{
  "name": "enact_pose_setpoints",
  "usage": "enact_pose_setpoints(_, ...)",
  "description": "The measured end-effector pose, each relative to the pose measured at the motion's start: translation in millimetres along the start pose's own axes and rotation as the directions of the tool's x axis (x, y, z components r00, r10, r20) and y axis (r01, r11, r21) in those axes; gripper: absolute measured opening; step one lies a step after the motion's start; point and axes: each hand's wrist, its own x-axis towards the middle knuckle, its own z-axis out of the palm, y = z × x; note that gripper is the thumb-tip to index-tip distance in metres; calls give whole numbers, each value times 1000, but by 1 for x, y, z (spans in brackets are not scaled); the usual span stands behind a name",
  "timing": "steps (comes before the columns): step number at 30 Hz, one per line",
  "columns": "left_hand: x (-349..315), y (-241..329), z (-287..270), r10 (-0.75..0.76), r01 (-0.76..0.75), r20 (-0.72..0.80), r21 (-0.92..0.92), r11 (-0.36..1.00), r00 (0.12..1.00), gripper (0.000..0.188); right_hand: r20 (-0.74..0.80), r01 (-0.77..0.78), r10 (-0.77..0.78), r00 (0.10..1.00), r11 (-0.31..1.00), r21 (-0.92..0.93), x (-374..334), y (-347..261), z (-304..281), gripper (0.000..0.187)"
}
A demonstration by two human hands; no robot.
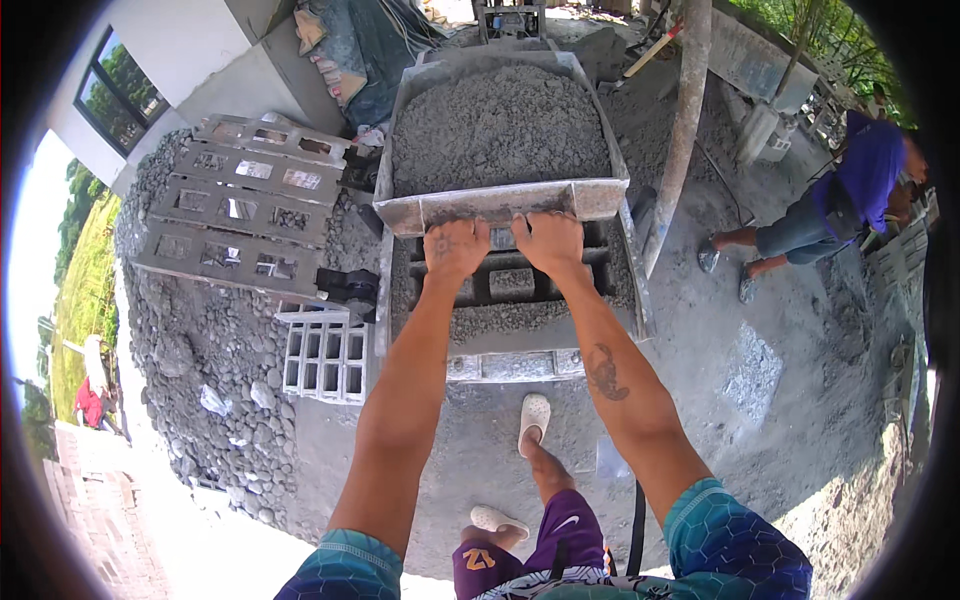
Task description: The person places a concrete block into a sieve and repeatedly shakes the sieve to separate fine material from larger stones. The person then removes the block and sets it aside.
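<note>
The box [505,201] lies just beyond the fingers [541,221], past the mould [512,283]. The left hand [457,248] and right hand [550,243] have their fingers curled, gripping its near wall. It is grey, worn and crusted, heaped with crumbly grey mix [500,125]. Its near wall faces the person; as seen, its long axis runs left to right.

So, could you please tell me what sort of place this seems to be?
Probably an outdoor yard for making concrete blocks: there is a metal box full of grey mix, hollow grey blocks, and a large gravel heap.
</note>
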Motion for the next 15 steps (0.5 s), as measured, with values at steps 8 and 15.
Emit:
enact_pose_setpoints(8,-181,35,-74,20,-43,-120,-196,980,993,35,-21,-50,51,998,996,77,-170,-53,-84,32)
enact_pose_setpoints(15,-205,32,-66,43,-52,-49,-180,982,998,33,-77,-32,33,997,999,10,-199,-55,-71,30)
